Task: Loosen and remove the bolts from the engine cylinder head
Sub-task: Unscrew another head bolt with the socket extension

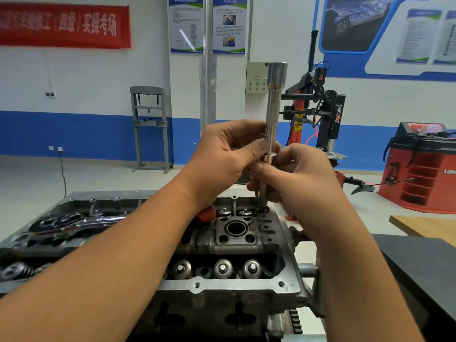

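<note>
Nearest the camera lies the engine cylinder head point(222, 245), a grey cast block with valve springs and retainers showing in its open top and bolt holes along its near rim. It sits on a metal stand, beside a dark tabletop point(419, 262) at the right; a wooden board point(424, 224) shows just beyond that. A chrome ratchet wrench point(71, 224) rests on the head's left part, its red grip partly hidden behind the left forearm.

Both forearms reach over the head to its far right corner. There a long extension bar point(270, 134) stands nearly upright, its wide socket end uppermost and its lower end down at a bolt point(262, 209) in the head; whether it is seated on the bolt is hard to tell, since the hands cover that stretch. The left hand point(222, 156) pinches the bar about midway with thumb and curled fingers. The right hand point(298, 178) grips the bar lower down, fingers curled round it.

Beyond is a pale workshop floor. A grey hydraulic press frame point(150, 127) stands against the far wall, a red tyre changer point(318, 112) behind the hands, and a red wheel balancer point(424, 166) at the right. The wall is white above a blue band, with a red banner point(64, 25) and posters point(207, 24).
</note>
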